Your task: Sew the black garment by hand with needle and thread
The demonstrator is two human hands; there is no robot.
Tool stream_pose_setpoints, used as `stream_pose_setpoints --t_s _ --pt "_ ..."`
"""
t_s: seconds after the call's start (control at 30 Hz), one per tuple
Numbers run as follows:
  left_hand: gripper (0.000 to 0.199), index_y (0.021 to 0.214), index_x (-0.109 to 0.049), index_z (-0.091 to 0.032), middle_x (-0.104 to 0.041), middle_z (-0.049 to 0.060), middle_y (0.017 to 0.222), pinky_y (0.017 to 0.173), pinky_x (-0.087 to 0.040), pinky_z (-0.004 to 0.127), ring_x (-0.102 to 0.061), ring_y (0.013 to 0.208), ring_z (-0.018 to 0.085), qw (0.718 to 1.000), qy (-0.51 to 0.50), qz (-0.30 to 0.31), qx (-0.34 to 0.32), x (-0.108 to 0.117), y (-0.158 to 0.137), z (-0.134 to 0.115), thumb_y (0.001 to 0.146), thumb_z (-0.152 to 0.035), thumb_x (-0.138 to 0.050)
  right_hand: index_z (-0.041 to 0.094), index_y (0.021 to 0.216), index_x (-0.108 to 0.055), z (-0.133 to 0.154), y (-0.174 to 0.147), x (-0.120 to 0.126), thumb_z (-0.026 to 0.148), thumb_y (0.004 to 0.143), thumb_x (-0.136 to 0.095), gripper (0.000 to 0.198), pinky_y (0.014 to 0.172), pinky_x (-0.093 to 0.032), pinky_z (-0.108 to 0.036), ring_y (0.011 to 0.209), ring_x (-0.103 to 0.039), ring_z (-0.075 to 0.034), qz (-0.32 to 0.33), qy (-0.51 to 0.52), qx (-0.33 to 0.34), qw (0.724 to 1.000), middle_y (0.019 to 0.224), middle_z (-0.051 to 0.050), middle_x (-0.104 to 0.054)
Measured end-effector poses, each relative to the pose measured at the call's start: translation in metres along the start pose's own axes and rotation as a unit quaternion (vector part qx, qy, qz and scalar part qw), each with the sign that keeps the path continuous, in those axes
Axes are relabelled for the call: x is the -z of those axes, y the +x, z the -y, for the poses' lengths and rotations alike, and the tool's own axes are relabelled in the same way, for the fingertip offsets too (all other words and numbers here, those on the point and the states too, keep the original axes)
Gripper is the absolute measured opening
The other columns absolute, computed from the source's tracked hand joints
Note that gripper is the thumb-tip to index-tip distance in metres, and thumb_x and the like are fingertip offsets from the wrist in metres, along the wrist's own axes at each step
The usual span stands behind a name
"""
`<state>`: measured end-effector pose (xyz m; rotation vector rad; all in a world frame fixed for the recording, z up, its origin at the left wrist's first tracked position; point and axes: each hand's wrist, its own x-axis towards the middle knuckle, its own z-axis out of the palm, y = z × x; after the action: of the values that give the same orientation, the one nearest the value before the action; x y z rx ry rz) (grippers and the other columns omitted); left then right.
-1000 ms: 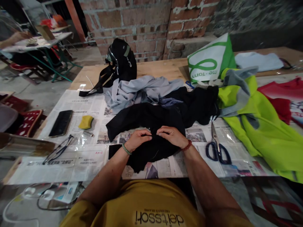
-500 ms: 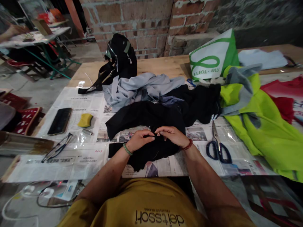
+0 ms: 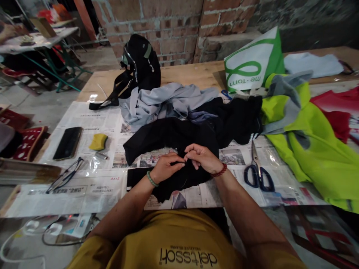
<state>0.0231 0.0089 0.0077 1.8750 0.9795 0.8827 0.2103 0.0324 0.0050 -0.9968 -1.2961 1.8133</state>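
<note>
Over a black garment [image 3: 171,136], both hands meet with their fingertips almost touching. My right hand [image 3: 204,158], with a red bead bracelet, pinches a thin, light sliver that looks like a sewing needle [image 3: 187,156]. My left hand [image 3: 167,167], wearing a green bead bracelet, is closed at thumb and forefinger just beside the needle's lower end. What those left fingertips hold is too small to make out. A short pale thread [image 3: 184,183] lies on the black cloth below the hands. To the right are scissors [image 3: 255,170] with dark blue handles.
Newspaper [image 3: 92,198] covers the wooden table. At left lie a phone [image 3: 67,143], a yellow sponge [image 3: 98,141] and glasses [image 3: 66,175]. Behind are a grey garment [image 3: 168,102], a black bag [image 3: 143,63] and a green-white bag [image 3: 252,63]; a lime jacket [image 3: 316,142] lies right.
My right hand has risen slightly and turned, and the needle now stands more upright between its fingers. My left fingertips have come closer to it. The view has shifted a little.
</note>
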Motion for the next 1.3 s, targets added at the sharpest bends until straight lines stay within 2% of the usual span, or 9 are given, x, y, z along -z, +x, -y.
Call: stream_pose_setpoints --t_s 0.1,0.3,0.4,0.53,0.63,0.87,1.1,1.2,1.3 --pt "0.014 0.082 -0.069 -0.017 -0.065 0.005 0.076 0.074 -0.046 0.028 -0.058 0.074 0.015 0.999 0.041 -0.001 -0.032 -0.002 -0.001 -0.001 0.08 -0.025 -0.059 0.015 0.077 -0.053 0.001 0.0 0.002 0.037 0.073 -0.063 0.023 0.031 -0.024 -0.014 0.034 -0.05 -0.005 -0.004 0.014 -0.02 1.0 0.067 -0.001 -0.067" --pt "0.015 0.086 -0.067 -0.017 -0.064 0.005 0.078 0.069 -0.048 0.024 -0.059 0.073 0.012 0.988 0.103 -0.015 -0.116 -0.005 -0.004 -0.001 0.083 -0.022 -0.053 0.014 0.076 -0.061 0.001 0.0 0.005 0.042 0.071 -0.065 0.029 0.032 -0.025 -0.017 0.035 -0.048 -0.004 0.019 0.026 -0.039 0.999 0.07 -0.003 -0.067" --pt "0.015 0.087 -0.066 -0.016 -0.063 0.005 0.08 0.068 -0.05 0.023 -0.06 0.073 0.011 0.98 0.124 -0.029 -0.153 -0.007 -0.006 0.001 0.084 -0.02 -0.052 0.014 0.071 -0.059 0.001 0.001 -0.001 0.045 0.073 -0.062 0.031 0.035 -0.025 -0.018 0.037 -0.045 -0.003 -0.005 -0.024 -0.025 0.999 0.069 -0.001 -0.063" --pt "0.014 0.087 -0.065 -0.016 -0.063 0.005 0.08 0.067 -0.05 0.022 -0.059 0.072 0.011 0.975 0.144 -0.026 -0.168 -0.008 -0.007 0.001 0.084 -0.019 -0.051 0.016 0.061 -0.051 -0.001 0.001 -0.01 0.048 0.079 -0.052 0.036 0.039 -0.027 -0.019 0.038 -0.037 -0.004 -0.062 -0.168 0.017 0.984 0.048 0.006 -0.045" --pt "0.015 0.088 -0.065 -0.016 -0.063 0.005 0.08 0.067 -0.05 0.022 -0.059 0.073 0.011 0.975 0.156 -0.022 -0.16 -0.008 -0.008 0.001 0.085 -0.02 -0.051 0.017 0.057 -0.045 -0.002 0.002 -0.012 0.048 0.082 -0.046 0.04 0.043 -0.026 -0.019 0.042 -0.033 -0.005 -0.075 -0.228 0.049 0.97 0.046 0.006 -0.037" --pt "0.016 0.088 -0.065 -0.016 -0.063 0.005 0.08 0.07 -0.051 0.024 -0.06 0.074 0.012 0.974 0.179 -0.029 -0.139 -0.012 -0.009 -0.001 0.086 -0.021 -0.049 0.017 0.057 -0.043 -0.004 0.004 -0.01 0.046 0.083 -0.043 0.039 0.051 -0.029 -0.021 0.052 -0.035 -0.007 -0.052 -0.258 0.081 0.961 0.054 0.005 -0.038" --pt "0.014 0.086 -0.065 -0.017 -0.062 0.005 0.08 0.073 -0.048 0.027 -0.059 0.077 0.013 0.982 0.14 -0.088 -0.088 -0.01 -0.005 0.004 0.083 -0.019 -0.052 0.017 0.052 -0.037 -0.005 0.003 -0.015 0.043 0.085 -0.043 0.042 0.046 -0.025 -0.02 0.049 -0.03 -0.006 -0.028 -0.281 0.108 0.953 0.051 0.006 -0.03" --pt "0.01 0.082 -0.066 -0.017 -0.062 0.003 0.076 0.072 -0.046 0.027 -0.057 0.075 0.013 0.992 0.086 -0.08 -0.043 -0.006 0.0 0.005 0.08 -0.019 -0.056 0.016 0.057 -0.05 -0.005 0.002 -0.014 0.038 0.086 -0.044 0.037 0.049 -0.033 -0.02 0.051 -0.041 -0.007 -0.044 -0.281 0.141 0.948 0.057 0.003 -0.043" --pt "0.008 0.076 -0.065 -0.016 -0.06 0.001 0.071 0.064 -0.043 0.024 -0.054 0.066 0.011 0.996 -0.018 -0.061 0.056 -0.002 0.003 0.005 0.075 -0.023 -0.061 0.019 0.087 -0.063 -0.007 0.001 -0.011 0.035 0.088 -0.045 0.024 0.051 -0.04 -0.022 0.06 -0.054 -0.009 -0.105 -0.22 0.186 0.952 0.085 -0.003 -0.058"
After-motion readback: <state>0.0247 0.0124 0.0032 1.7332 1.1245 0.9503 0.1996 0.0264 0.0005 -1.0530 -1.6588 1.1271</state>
